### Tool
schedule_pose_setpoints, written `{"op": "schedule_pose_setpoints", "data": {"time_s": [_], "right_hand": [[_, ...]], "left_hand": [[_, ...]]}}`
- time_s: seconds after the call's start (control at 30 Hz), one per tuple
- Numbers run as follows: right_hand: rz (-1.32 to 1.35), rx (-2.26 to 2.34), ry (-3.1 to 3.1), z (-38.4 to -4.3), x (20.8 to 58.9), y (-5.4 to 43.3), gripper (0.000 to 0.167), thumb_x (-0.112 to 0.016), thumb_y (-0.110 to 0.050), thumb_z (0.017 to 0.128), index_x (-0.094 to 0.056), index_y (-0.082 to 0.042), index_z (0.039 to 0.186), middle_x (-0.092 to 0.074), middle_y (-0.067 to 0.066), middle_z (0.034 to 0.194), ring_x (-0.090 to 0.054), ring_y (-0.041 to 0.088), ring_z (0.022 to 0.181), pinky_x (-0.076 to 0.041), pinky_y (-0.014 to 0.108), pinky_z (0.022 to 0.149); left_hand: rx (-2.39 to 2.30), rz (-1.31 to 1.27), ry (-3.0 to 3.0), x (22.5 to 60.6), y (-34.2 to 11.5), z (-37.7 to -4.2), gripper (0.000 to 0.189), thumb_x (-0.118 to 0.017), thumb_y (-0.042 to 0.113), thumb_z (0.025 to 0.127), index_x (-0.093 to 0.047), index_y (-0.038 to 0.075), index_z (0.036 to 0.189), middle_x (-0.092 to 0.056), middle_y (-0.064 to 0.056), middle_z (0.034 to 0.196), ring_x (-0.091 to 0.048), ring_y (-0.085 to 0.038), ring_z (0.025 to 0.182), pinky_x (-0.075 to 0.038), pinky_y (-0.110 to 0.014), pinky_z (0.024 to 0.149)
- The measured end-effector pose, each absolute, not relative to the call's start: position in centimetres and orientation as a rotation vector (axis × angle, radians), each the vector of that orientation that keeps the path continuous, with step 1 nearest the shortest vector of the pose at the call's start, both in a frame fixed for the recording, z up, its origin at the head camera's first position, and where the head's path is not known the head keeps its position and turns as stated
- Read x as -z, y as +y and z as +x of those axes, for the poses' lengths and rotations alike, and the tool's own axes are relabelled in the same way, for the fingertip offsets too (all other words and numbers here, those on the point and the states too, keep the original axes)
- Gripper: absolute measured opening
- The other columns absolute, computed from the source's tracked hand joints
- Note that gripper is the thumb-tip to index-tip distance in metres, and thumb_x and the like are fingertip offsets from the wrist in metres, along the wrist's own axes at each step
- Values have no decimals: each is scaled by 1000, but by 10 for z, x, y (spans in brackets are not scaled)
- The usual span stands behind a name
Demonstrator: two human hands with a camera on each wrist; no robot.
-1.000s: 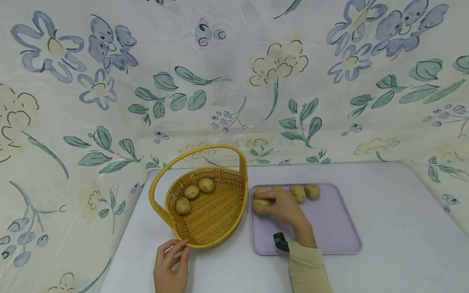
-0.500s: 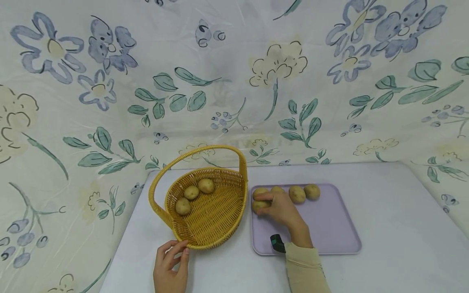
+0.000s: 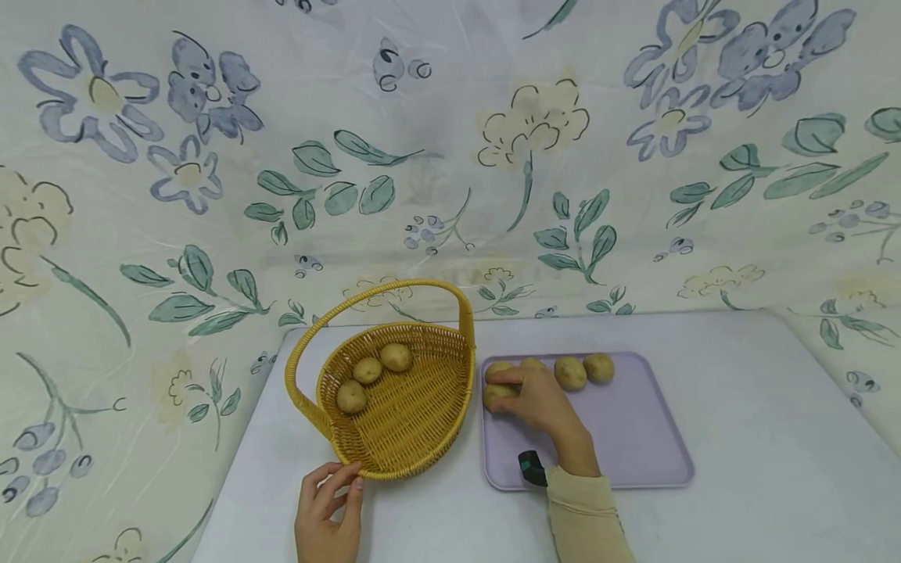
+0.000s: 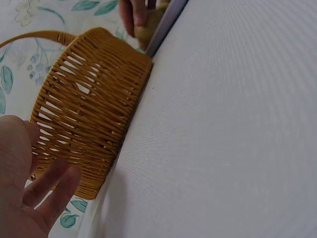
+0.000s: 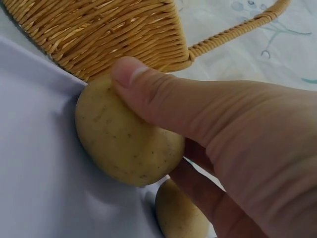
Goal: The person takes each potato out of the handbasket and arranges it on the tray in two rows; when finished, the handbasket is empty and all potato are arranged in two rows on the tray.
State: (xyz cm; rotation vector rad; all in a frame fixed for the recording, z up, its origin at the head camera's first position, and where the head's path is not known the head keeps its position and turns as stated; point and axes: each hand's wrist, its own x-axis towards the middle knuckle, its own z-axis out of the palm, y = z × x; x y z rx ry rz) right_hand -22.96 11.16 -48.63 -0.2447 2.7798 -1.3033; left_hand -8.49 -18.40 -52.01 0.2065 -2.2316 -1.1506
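One basket [image 3: 415, 410], one tray [image 3: 633, 426], one left hand [image 3: 328, 512], one right hand [image 3: 545, 403]. Three potatoes [image 3: 367, 370] in the basket; apparently five on the tray, some partly hidden.

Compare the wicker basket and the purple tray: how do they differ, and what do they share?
The wicker basket is woven and golden-brown; the purple tray is smooth and pale.
The basket has a tall arched handle; the tray shows none.
The basket is deep and curved in outline; the tray is shallow and roughly rectangular.
Both rest on the white table and hold potatoes.
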Motion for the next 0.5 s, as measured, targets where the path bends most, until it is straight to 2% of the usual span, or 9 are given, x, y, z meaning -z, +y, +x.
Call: {"op": "schedule_pose_setpoints", "data": {"time_s": [0.1, 0.23, 0.3, 0.43, 0.5], "right_hand": [[-255, 1297, 2791, -230, 484, 112, 40, -91, -18, 75, -80, -20, 114, -72, -5, 108, -58, 13, 99, -54, 41, 100], [-266, 1327, 2754, -230, 480, 116, 37, -88, -20, 79, -79, -22, 115, -74, -5, 118, -63, 21, 118, -51, 46, 110], [-251, 1331, 2734, -230, 478, 118, 36, -86, -23, 82, -78, -24, 117, -74, -5, 123, -61, 23, 126, -52, 47, 110], [-194, 1340, 2722, -229, 473, 122, 39, -84, -31, 84, -75, -26, 122, -71, -1, 131, -62, 23, 123, -57, 47, 101], [-183, 1413, 2705, -228, 469, 124, 42, -85, -30, 83, -75, -24, 124, -71, 2, 132, -64, 24, 121, -57, 47, 103]], "left_hand": [[1160, 216, -2232, 520, -184, -85, 26, -75, -15, 82, -75, 0, 103, -50, 18, 111, -58, 14, 90, -55, -5, 66], [1148, 237, -2250, 519, -184, -84, 25, -75, -14, 83, -75, 1, 102, -54, 9, 109, -57, 15, 90, -55, -4, 66], [1138, 246, -2261, 519, -183, -84, 24, -75, -14, 83, -75, 1, 102, -56, 5, 109, -56, 15, 90, -55, -4, 66], [1134, 255, -2272, 518, -183, -84, 23, -75, -13, 83, -75, 1, 102, -57, 2, 109, -56, 15, 90, -55, -5, 66], [1137, 251, -2268, 518, -183, -84, 24, -75, -13, 83, -75, 1, 102, -56, 2, 109, -56, 15, 90, -55, -5, 66]]}}
